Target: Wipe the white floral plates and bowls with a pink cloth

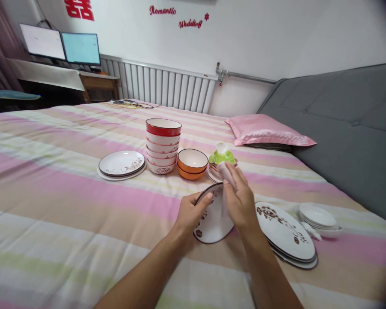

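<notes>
L hand [191, 212] grips plate [214, 225]; R hand [239, 197] w/ cloth [225, 176] on it

I grip one floral plate [213, 223] and one cloth [224, 172]; beyond my grip, two orange bowls [192, 168], two monitors [81, 48], one pink pillow [268, 129].

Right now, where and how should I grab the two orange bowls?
I'd pinch the near rim of the orange bowls, coming from the front: they sit upright and nested, the tall bowl stack crowds their left, the green dish is close right.
</notes>
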The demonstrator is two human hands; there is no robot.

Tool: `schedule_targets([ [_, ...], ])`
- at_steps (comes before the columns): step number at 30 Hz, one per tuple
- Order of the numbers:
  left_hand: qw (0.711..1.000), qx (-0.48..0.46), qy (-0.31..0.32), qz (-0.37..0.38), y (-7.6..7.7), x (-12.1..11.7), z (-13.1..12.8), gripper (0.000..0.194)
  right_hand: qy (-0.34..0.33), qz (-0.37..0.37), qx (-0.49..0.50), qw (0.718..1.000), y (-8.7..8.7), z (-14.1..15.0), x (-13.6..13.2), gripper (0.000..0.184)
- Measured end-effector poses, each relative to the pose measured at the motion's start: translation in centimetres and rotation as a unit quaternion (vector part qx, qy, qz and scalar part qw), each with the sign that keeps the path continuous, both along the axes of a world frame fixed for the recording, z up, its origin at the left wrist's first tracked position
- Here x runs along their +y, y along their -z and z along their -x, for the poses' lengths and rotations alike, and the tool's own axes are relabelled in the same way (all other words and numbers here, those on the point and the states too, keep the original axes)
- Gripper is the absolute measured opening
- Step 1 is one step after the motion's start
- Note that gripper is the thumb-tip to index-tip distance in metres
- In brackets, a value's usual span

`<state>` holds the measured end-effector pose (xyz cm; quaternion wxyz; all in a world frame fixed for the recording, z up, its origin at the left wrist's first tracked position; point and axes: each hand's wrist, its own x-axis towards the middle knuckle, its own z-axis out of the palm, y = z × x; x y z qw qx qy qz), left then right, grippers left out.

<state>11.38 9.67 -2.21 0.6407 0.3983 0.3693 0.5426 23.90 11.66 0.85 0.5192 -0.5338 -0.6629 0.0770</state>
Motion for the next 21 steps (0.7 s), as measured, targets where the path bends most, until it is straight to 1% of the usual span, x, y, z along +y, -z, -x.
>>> schedule_targets([
  [3,1.000,0.004,0.013,-0.009,0.0,0.1,0.0,0.038,-0.037,0.018,-0.066,0.997,-0.2,1.0,-0.6,0.048],
  [5,1.000,0.006,0.015,-0.008,0.0,0.2,0.1,0.037,-0.079,0.032,-0.087,0.993,-0.6,0.8,-0.9,0.050],
  [9,1.000,0.005,0.008,-0.007,0.1,0.4,0.1,0.039,-0.202,0.077,-0.058,0.975,-1.4,-1.1,-1.0,0.045],
  [12,1.000,0.000,0.009,-0.004,0.2,0.4,0.2,0.040,-0.272,0.087,-0.005,0.958,-1.5,-2.2,-0.6,0.049],
  [15,1.000,-0.012,0.009,0.003,0.3,0.4,0.2,0.040,-0.289,0.095,0.069,0.950,-1.1,-2.4,-0.2,0.056],
  [17,1.000,-0.016,0.006,0.008,0.4,0.4,0.1,0.040,-0.287,0.092,0.111,0.947,-0.8,-2.3,0.1,0.055],
  [19,1.000,-0.016,0.001,0.011,0.4,0.4,0.1,0.039,-0.281,0.080,0.134,0.947,-0.6,-2.3,0.3,0.047],
  [21,1.000,-0.020,-0.006,0.011,0.3,0.4,0.1,0.038,-0.272,0.080,0.112,0.953,-0.6,-2.3,0.4,0.037],
])
